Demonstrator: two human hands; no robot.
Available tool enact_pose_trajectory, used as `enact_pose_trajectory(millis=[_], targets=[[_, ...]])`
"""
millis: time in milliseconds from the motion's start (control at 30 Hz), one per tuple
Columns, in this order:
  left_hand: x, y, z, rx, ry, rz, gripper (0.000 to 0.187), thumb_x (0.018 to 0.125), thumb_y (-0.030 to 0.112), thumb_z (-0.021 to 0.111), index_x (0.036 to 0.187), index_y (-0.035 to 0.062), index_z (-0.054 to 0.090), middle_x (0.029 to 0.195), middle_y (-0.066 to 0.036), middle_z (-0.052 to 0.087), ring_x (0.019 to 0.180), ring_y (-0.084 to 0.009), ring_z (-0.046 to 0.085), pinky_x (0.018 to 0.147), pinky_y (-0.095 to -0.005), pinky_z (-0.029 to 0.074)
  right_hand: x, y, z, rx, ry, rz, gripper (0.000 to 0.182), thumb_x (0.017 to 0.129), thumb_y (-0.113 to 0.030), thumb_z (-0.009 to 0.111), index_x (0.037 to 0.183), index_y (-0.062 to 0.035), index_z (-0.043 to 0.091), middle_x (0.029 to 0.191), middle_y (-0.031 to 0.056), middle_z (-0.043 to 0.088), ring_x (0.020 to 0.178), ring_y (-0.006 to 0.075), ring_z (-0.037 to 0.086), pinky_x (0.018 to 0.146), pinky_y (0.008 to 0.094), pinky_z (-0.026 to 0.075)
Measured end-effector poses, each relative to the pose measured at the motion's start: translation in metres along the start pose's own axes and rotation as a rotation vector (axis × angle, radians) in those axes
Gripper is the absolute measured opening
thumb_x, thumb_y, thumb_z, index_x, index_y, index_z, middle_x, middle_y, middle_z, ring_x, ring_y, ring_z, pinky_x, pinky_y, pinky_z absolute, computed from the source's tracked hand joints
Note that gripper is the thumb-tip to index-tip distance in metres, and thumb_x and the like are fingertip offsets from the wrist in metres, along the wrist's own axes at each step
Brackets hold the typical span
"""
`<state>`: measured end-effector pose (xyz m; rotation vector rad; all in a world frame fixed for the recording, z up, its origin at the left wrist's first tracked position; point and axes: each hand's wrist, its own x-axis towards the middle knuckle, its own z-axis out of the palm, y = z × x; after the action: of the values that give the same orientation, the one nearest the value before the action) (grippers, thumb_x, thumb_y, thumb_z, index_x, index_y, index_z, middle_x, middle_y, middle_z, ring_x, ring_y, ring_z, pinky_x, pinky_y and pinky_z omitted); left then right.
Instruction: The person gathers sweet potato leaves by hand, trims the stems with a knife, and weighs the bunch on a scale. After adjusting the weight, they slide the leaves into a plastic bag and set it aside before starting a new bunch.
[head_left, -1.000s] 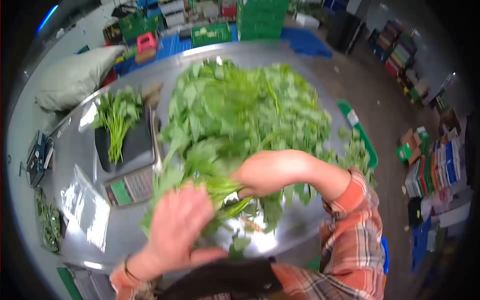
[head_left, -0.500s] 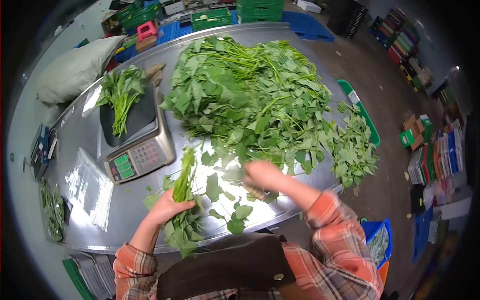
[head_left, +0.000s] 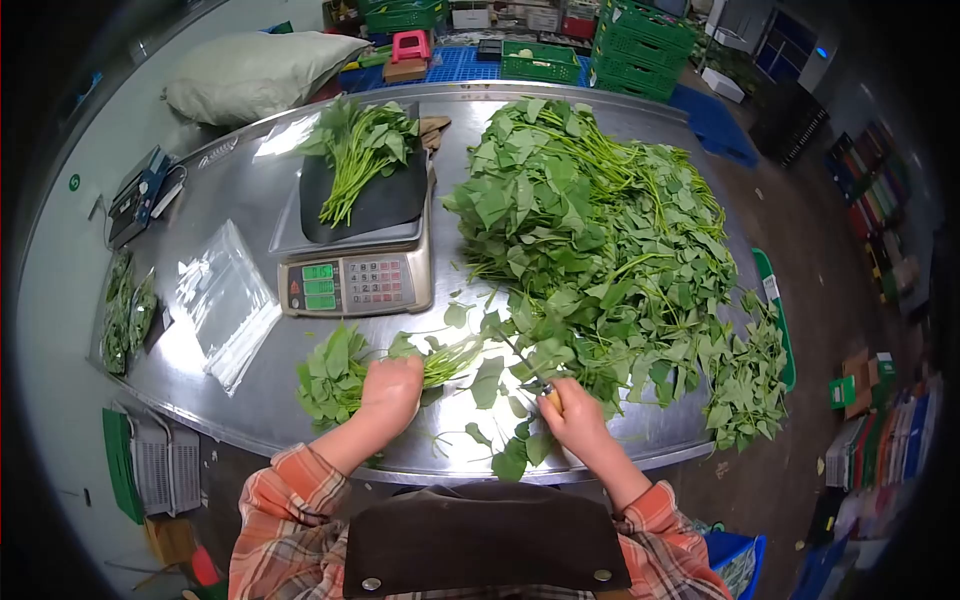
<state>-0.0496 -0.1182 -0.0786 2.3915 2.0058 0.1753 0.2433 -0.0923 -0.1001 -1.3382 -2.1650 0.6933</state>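
Note:
My left hand is closed around a bunch of leafy greens low over the steel table. Its leaves point left and its cut stems stick out to the right. In my right hand is a knife with a yellowish handle, its dark blade slanting up and left near the stem ends. Loose leaves lie between and in front of my hands. Beyond my right hand spreads a large heap of greens. Another bunch rests on the digital scale.
Clear plastic bags lie left on the steel table, with packed greens at its left edge. A big white sack sits behind. Green crates stand at the back, and a green tray is at the right edge.
My left hand has turned the bunch from stems up to stems pointing right. My right hand, blurred before, now shows the knife close to the stems. The view has swung left.

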Motion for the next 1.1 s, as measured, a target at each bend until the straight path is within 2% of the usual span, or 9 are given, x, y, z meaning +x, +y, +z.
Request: enact_pose_trajectory(millis=[267, 400, 533, 567, 633, 700, 900, 933, 1100], targets=[[0.008, 0.014, -0.026, -0.02, -0.067, 0.101, 0.009, 0.065, 0.002, 0.056, 0.074, 0.0037, 0.053, 0.069, -0.015, 0.06, 0.064, -0.0329, 0.059, 0.06, -0.0433, 0.043, 0.032, -0.003, 0.029, -0.139, -0.122, -0.144, 0.022, 0.083, -0.017, 0.057, 0.097, -0.0041, 0.047, 0.083, 0.018, 0.058, 0.068, 0.0381, 0.059, 0.06, 0.0463, 0.047], [-0.002, -0.009, -0.066, -0.04, 0.003, -0.021, 0.013, 0.069, 0.007, 0.063, 0.081, 0.0024, 0.058, 0.072, -0.013, 0.061, 0.065, -0.0265, 0.061, 0.062, -0.039, 0.046, 0.032, 0.058, 0.01, -0.18, -0.26, 0.335, 0.025, 0.083, -0.025, 0.057, 0.097, -0.0045, 0.05, 0.086, 0.0174, 0.059, 0.072, 0.0395, 0.059, 0.067, 0.0475, 0.047], [0.01, -0.014, -0.06, -1.311, -0.155, -0.45, 0.038, 0.075, 0.028, 0.076, 0.096, 0.0009, 0.062, 0.082, -0.005, 0.064, 0.075, -0.0104, 0.058, 0.071, -0.026, 0.047, 0.03, 0.024, -0.014, -0.364, -0.285, 0.007, 0.039, 0.08, -0.031, 0.061, 0.106, -0.0032, 0.053, 0.094, 0.017, 0.059, 0.08, 0.0372, 0.059, 0.074, 0.0459, 0.047], [0.011, -0.011, -0.044, -1.482, -0.201, -0.443, 0.041, 0.079, 0.021, 0.071, 0.112, -0.0005, 0.057, 0.109, -0.007, 0.061, 0.093, -0.014, 0.057, 0.083, -0.0299, 0.047, 0.038, 0.005, -0.014, -0.439, -0.219, -0.117, 0.042, 0.079, -0.031, 0.064, 0.108, -0.0028, 0.053, 0.097, 0.0168, 0.059, 0.082, 0.036, 0.059, 0.074, 0.0448, 0.047], [0.013, 0.012, -0.031, -1.641, -0.128, -0.435, 0.036, 0.079, 0.024, 0.072, 0.105, 0.0016, 0.06, 0.094, -0.002, 0.063, 0.085, -0.0109, 0.058, 0.078, -0.0252, 0.047, 0.054, -0.018, -0.005, -0.054, -0.023, -0.194, 0.058, 0.076, -0.034, 0.07, 0.121, -0.0045, 0.049, 0.103, 0.0136, 0.057, 0.088, 0.0302, 0.06, 0.073, 0.0381, 0.048], [0.016, 0.036, -0.029, -1.744, -0.184, -0.364, 0.059, 0.083, 0.029, 0.067, 0.129, 0.0006, 0.042, 0.114, -0.009, 0.055, 0.103, -0.0158, 0.052, 0.091, -0.0297, 0.042, 0.06, -0.056, -0.01, 0.428, -0.395, 0.088, 0.063, 0.076, -0.031, 0.072, 0.126, -0.0031, 0.046, 0.105, 0.0141, 0.057, 0.093, 0.0262, 0.06, 0.078, 0.0351, 0.047], [0.016, 0.037, -0.03, -1.359, -0.318, -0.167, 0.084, 0.083, 0.034, 0.065, 0.143, 0.0028, 0.017, 0.134, -0.018, 0.038, 0.125, -0.0244, 0.038, 0.102, -0.0342, 0.033, 0.059, -0.04, 0.057, 1.131, -0.335, 0.052, 0.06, 0.081, -0.015, 0.069, 0.129, -0.0007, 0.036, 0.104, 0.0103, 0.059, 0.075, 0.0145, 0.06, 0.07, 0.0263, 0.05], [0.012, 0.028, -0.033, -1.206, -0.3, -0.185, 0.081, 0.078, 0.028, 0.07, 0.14, 0.0023, 0.024, 0.126, -0.015, 0.047, 0.117, -0.0208, 0.045, 0.1, -0.0328, 0.036, 0.06, -0.057, 0.022, 1.085, -0.461, 0.376, 0.054, 0.084, -0.014, 0.066, 0.128, -0.0033, 0.036, 0.094, 0.0077, 0.059, 0.058, 0.012, 0.057, 0.053, 0.0247, 0.049], [-0.009, 0.035, -0.003, -1.663, -0.522, -0.223, 0.06, 0.074, 0.014, 0.074, 0.126, 0.0022, 0.045, 0.11, -0.005, 0.059, 0.101, -0.0145, 0.055, 0.091, -0.0293, 0.043, 0.058, -0.075, 0.022, 1.162, -0.283, 0.426, 0.039, 0.085, -0.026, 0.066, 0.114, -0.0067, 0.048, 0.07, -0.0005, 0.056, 0.047, 0.0058, 0.05, 0.041, 0.0196, 0.039]])
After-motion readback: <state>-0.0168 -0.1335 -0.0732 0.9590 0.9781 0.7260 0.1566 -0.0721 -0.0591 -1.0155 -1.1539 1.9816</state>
